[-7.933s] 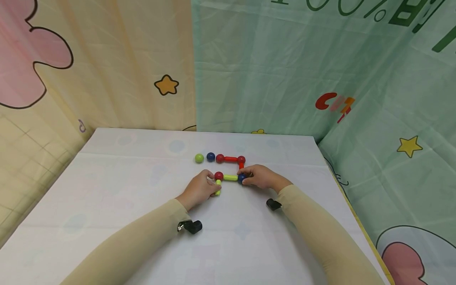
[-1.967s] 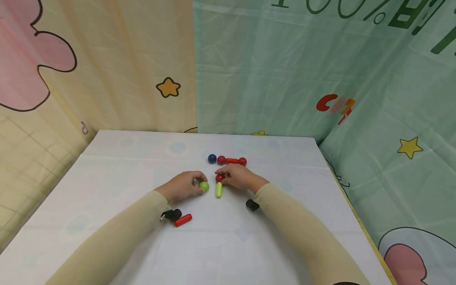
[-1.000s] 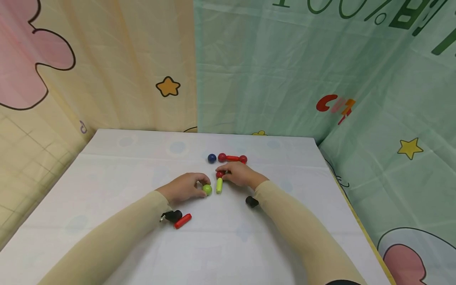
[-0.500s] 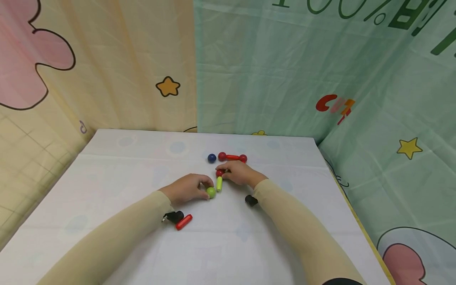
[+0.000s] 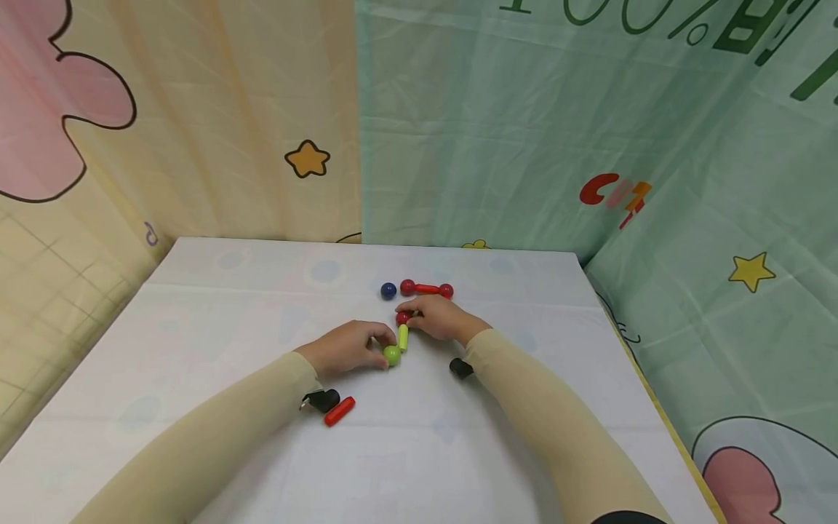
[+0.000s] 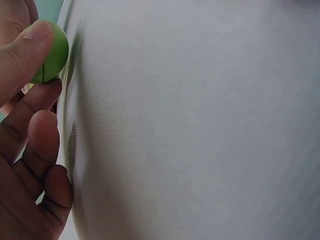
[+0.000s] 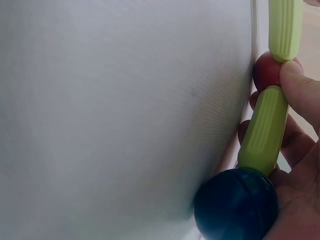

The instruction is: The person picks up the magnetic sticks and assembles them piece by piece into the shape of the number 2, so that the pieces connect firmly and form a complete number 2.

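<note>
My left hand (image 5: 350,348) pinches a green ball (image 5: 391,355) between thumb and fingers, close to the near end of a yellow-green rod (image 5: 403,339). Whether ball and rod touch, I cannot tell. That rod's far end meets a red ball (image 5: 403,318), which my right hand (image 5: 441,318) holds between thumb and fingers. From the same red ball a second yellow-green rod (image 7: 265,131) leads to a blue ball (image 7: 236,204), seen in the right wrist view; in the head view my right hand hides both. The left wrist view shows the green ball (image 6: 55,54) under my thumb.
Behind my right hand, two red balls are joined by a red rod (image 5: 427,289), with a loose blue ball (image 5: 388,291) to their left. A separate red rod (image 5: 340,411) lies beside my left wrist camera (image 5: 323,400). Everything stands on a white-covered table (image 5: 419,458).
The green ball has left the back row and, in my left hand, moved right and nearer to the yellow-green rod. My right hand has shifted from the blue ball to the red ball.
</note>
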`<state>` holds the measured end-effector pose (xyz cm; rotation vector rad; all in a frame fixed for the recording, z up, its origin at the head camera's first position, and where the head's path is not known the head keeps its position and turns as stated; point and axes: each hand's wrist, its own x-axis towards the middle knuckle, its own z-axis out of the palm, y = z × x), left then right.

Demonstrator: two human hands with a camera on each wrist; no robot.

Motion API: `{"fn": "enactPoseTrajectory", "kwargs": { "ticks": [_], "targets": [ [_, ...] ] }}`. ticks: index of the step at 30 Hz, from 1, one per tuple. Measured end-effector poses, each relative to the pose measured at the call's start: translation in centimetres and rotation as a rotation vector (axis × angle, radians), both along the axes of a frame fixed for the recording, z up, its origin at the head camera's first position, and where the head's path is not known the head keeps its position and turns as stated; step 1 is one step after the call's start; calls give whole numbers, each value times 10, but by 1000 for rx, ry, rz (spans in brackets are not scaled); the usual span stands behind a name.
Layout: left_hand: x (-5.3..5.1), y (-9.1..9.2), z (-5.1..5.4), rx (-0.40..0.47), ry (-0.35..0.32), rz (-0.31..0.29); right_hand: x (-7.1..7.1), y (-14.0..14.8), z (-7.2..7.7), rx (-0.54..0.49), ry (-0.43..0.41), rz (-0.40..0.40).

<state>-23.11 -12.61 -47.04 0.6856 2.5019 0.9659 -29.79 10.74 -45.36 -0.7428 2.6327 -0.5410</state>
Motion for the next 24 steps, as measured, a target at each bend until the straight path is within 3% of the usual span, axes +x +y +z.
{"fn": "enactPoseTrajectory", "kwargs": {
  "ticks": [15,24],
  "targets": [
    [-2,4,-4,-4,24,-25,0,-1,0,8,2,-7],
    [-1,8,0,15,40,-44,1,-1,1,-6,6,-1]
  ]
}}
